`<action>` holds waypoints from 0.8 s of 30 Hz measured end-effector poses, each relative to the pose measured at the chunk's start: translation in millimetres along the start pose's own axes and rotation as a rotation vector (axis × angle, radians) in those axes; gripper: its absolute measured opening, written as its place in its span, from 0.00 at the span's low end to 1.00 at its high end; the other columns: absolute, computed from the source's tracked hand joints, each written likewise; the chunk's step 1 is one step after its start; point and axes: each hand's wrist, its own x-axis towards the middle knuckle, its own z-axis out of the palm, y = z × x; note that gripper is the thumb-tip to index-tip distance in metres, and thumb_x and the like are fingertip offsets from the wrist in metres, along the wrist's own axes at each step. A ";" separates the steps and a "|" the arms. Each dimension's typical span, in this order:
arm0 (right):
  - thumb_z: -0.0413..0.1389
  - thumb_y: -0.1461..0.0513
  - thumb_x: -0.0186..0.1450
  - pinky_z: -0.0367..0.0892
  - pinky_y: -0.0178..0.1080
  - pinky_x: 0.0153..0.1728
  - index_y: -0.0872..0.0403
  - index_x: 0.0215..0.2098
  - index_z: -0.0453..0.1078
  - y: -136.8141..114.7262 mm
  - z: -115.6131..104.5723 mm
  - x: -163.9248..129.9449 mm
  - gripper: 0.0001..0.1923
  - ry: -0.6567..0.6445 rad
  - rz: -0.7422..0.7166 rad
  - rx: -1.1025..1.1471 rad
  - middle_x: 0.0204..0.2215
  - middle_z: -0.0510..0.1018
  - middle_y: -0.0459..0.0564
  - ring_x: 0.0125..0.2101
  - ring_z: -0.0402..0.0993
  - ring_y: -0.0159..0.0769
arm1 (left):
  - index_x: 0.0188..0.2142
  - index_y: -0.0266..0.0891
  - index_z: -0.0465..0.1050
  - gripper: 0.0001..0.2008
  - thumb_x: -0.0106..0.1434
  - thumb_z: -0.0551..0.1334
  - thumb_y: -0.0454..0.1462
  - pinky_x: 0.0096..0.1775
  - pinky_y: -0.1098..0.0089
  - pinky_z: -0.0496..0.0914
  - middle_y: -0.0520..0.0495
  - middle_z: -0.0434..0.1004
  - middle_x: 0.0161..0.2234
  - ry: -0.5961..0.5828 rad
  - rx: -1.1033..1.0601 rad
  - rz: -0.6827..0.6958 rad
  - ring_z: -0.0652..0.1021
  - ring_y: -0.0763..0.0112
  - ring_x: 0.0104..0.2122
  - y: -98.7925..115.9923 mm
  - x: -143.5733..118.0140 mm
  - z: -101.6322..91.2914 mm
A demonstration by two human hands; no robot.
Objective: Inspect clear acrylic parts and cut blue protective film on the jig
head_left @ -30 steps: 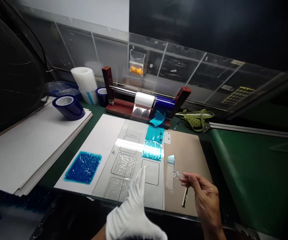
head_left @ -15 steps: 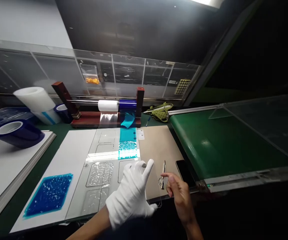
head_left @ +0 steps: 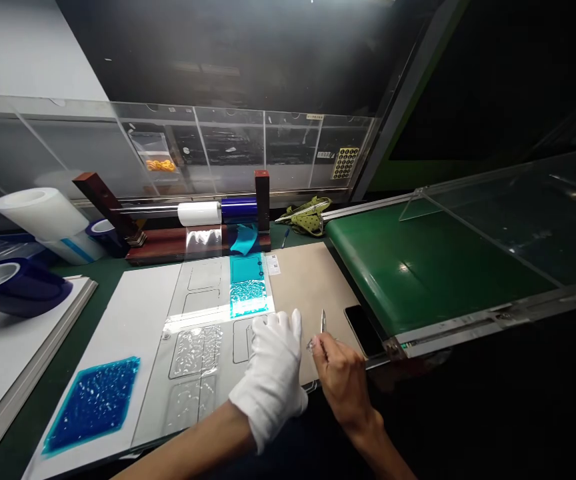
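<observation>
White-gloved left hand (head_left: 273, 373): fingers spread flat on brown cardboard sheet (head_left: 308, 283), near its front edge. Bare right hand (head_left: 341, 380): pinching slim metal tweezers (head_left: 323, 321), long axis pointing away toward back edge, just right of glove.

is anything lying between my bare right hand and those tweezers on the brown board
Nothing visible. The right hand is right at the tweezers, fingertips at their near end. The gloved left hand sits beside them, and the phone lies off to the right.
</observation>
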 end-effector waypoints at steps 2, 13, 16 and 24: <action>0.43 0.53 0.68 0.50 0.33 0.21 0.56 0.28 0.70 3.4 -2.0 0.3 0.21 -0.041 0.186 0.338 0.17 0.68 0.45 0.18 0.60 0.29 | 0.61 0.31 0.55 0.52 0.35 0.69 0.42 0.49 0.35 0.46 0.32 0.60 0.45 -0.013 -0.045 0.068 0.60 0.30 0.46 -6.8 -3.4 -7.5; 0.47 0.51 0.66 0.47 0.32 0.20 0.56 0.26 0.71 -10.3 -19.9 4.5 0.21 -0.035 0.277 0.443 0.17 0.66 0.45 0.17 0.55 0.27 | 0.63 0.32 0.38 0.56 0.39 0.66 0.45 0.50 0.48 0.62 0.31 0.56 0.53 0.101 0.124 0.213 0.65 0.44 0.50 -7.6 -12.9 5.5; 0.44 0.57 0.67 0.47 0.35 0.23 0.55 0.25 0.70 -19.4 -9.8 -1.4 0.19 0.013 0.093 -0.043 0.18 0.70 0.49 0.20 0.61 0.31 | 0.58 0.25 0.55 0.47 0.38 0.63 0.43 0.40 0.45 0.64 0.30 0.65 0.44 -0.086 0.565 0.094 0.68 0.42 0.40 9.2 -9.6 -16.8; 0.45 0.46 0.65 0.46 0.31 0.18 0.56 0.25 0.68 13.6 9.3 -12.9 0.24 -0.171 0.460 0.700 0.13 0.56 0.38 0.15 0.49 0.25 | 0.63 0.31 0.44 0.56 0.37 0.65 0.45 0.49 0.48 0.63 0.31 0.60 0.53 -0.274 0.175 0.121 0.65 0.42 0.50 -19.2 -11.6 -13.2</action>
